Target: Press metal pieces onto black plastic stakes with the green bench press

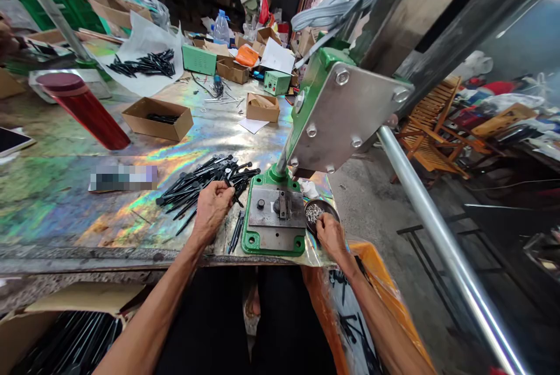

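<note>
My left hand (pixel 213 207) pinches a slim black part (pixel 236 195) beside the hand press. It is just in front of a heap of similar long black parts (pixel 192 185) on the table. My right hand (pixel 331 234) reaches to the rim of a dark round dish (pixel 332 210), fingertips together over small shiny metal pieces (pixel 313 212); what they pinch, if anything, is hidden. Between my hands stands the green hand press (pixel 254 245), a small clamp-like fixture (pixel 283 206) on its steel plate. Several loose black parts (pixel 236 232) lie left of the base.
The press head (pixel 336 124) overhangs the dish side, its long lever (pixel 437 241) slanting down right. On the table are a red flask (pixel 87 109) and a cardboard box (pixel 157 121). An orange crate (pixel 385 281) and a carton of black parts (pixel 65 340) sit below.
</note>
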`<state>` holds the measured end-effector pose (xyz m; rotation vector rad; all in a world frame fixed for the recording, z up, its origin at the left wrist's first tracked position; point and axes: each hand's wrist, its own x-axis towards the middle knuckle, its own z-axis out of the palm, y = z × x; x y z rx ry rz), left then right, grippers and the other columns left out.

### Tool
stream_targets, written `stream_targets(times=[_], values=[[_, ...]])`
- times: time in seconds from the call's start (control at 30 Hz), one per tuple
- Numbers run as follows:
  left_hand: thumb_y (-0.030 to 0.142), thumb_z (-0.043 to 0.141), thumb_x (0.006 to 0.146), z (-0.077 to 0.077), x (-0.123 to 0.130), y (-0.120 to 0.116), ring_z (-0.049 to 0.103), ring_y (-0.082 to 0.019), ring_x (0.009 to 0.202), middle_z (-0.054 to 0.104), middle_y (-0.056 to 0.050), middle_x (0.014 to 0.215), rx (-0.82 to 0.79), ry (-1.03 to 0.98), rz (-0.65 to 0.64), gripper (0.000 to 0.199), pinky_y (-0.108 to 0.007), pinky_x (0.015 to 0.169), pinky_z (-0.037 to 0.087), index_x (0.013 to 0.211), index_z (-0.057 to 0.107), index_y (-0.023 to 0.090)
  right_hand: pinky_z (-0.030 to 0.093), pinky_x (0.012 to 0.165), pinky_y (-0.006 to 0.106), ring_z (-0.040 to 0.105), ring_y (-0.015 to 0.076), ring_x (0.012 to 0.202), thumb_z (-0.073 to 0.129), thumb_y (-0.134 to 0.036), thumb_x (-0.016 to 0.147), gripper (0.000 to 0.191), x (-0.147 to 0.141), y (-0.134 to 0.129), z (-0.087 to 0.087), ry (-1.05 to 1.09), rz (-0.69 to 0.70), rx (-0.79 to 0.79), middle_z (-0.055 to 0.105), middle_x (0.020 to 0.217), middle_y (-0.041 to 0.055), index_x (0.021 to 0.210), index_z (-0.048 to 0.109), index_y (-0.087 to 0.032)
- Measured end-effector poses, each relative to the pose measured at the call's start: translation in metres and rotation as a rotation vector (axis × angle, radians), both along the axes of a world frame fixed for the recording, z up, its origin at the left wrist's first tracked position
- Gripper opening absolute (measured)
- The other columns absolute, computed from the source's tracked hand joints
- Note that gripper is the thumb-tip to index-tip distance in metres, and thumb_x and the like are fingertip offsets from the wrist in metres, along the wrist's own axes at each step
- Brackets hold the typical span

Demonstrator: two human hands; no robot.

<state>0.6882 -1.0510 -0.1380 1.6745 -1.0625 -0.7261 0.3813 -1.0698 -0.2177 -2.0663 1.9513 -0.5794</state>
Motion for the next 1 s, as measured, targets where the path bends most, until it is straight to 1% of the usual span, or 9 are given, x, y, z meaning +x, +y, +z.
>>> stream_targets(times=[0.1, 0.17, 0.23, 0.33, 0.4, 0.5, 0.7, 0.87, 1.0], values=[[0.036, 0.059, 0.070, 0.014, 0.000, 0.020, 0.040, -0.007, 0.035, 0.052, 0.006, 0.048, -0.029, 0.302, -0.084, 0.022, -0.019, 0.039, 0.030, 0.071, 0.047, 0.018, 0.035, 0.062, 0.030, 0.053, 0.0221, 0.065, 0.040, -0.019, 0.081, 0.016, -0.005, -0.002, -0.003, -0.083, -0.005, -0.009, 0.057, 0.067, 0.0060, 0.073, 0.053, -0.018], [0.038, 0.060, 0.072, 0.022, -0.002, 0.033, 0.045, -0.007, 0.037, 0.055, 0.004, 0.051, -0.023, 0.422, -0.135, 0.025, -0.019, 0.040, 0.034, 0.072, 0.046, 0.017, 0.036, 0.061, 0.030, 0.053, 0.0216, 0.063, 0.038, -0.023, 0.081, 0.017, -0.008, -0.003, -0.003, -0.156, 0.002, -0.010, 0.056, 0.064, 0.0048, 0.071, 0.052, -0.019], [0.040, 0.062, 0.073, 0.028, -0.006, 0.045, 0.053, -0.009, 0.043, 0.059, 0.002, 0.057, -0.003, 0.532, -0.167, 0.029, -0.020, 0.043, 0.041, 0.074, 0.046, 0.016, 0.037, 0.061, 0.030, 0.053, 0.0218, 0.063, 0.038, -0.029, 0.080, 0.019, -0.010, -0.004, -0.003, -0.232, 0.006, -0.014, 0.057, 0.065, 0.0046, 0.068, 0.051, -0.020], [0.041, 0.065, 0.072, 0.031, -0.018, 0.058, 0.061, -0.013, 0.053, 0.065, -0.003, 0.072, 0.021, 0.666, -0.180, 0.033, -0.024, 0.047, 0.050, 0.078, 0.045, 0.016, 0.037, 0.060, 0.030, 0.053, 0.0221, 0.063, 0.040, -0.037, 0.078, 0.024, -0.014, -0.005, -0.002, -0.349, -0.002, -0.009, 0.056, 0.062, 0.0040, 0.065, 0.051, -0.021], [0.042, 0.066, 0.072, 0.032, -0.028, 0.065, 0.063, -0.014, 0.054, 0.065, -0.004, 0.077, 0.046, 0.730, -0.195, 0.034, -0.025, 0.047, 0.052, 0.080, 0.045, 0.016, 0.037, 0.056, 0.029, 0.052, 0.0209, 0.059, 0.041, -0.040, 0.078, 0.026, -0.015, -0.006, -0.002, -0.431, -0.010, 0.016, 0.054, 0.058, 0.0029, 0.062, 0.051, -0.021], [0.042, 0.066, 0.073, 0.033, -0.042, 0.072, 0.063, -0.014, 0.053, 0.064, -0.003, 0.077, 0.084, 0.802, -0.242, 0.034, -0.025, 0.046, 0.053, 0.083, 0.045, 0.017, 0.036, 0.050, 0.028, 0.050, 0.0187, 0.051, 0.044, -0.040, 0.075, 0.025, -0.015, -0.005, 0.000, -0.563, -0.022, 0.078, 0.054, 0.053, 0.0020, 0.060, 0.051, -0.021], [0.043, 0.066, 0.073, 0.030, -0.064, 0.082, 0.064, -0.013, 0.055, 0.063, -0.002, 0.081, 0.113, 0.900, -0.294, 0.036, -0.024, 0.048, 0.054, 0.086, 0.044, 0.018, 0.034, 0.042, 0.024, 0.046, 0.0144, 0.044, 0.053, -0.040, 0.070, 0.022, -0.012, -0.003, 0.007, -0.811, -0.045, 0.192, 0.056, 0.053, 0.0021, 0.062, 0.053, -0.019], [0.041, 0.068, 0.071, 0.031, -0.074, 0.083, 0.063, -0.012, 0.055, 0.063, -0.002, 0.082, 0.122, 0.873, -0.315, 0.039, -0.023, 0.048, 0.054, 0.090, 0.042, 0.019, 0.034, 0.041, 0.022, 0.046, 0.0122, 0.044, 0.060, -0.034, 0.061, 0.018, -0.011, -0.002, 0.010, -0.950, -0.069, 0.214, 0.057, 0.055, 0.0010, 0.066, 0.055, -0.018], [0.037, 0.071, 0.069, 0.033, -0.081, 0.080, 0.063, -0.012, 0.056, 0.063, -0.001, 0.080, 0.121, 0.870, -0.333, 0.043, -0.023, 0.049, 0.054, 0.095, 0.040, 0.019, 0.033, 0.040, 0.021, 0.043, 0.0110, 0.042, 0.060, -0.033, 0.059, 0.017, -0.011, -0.002, 0.012, -1.000, -0.080, 0.226, 0.055, 0.052, -0.0002, 0.064, 0.054, -0.018]])
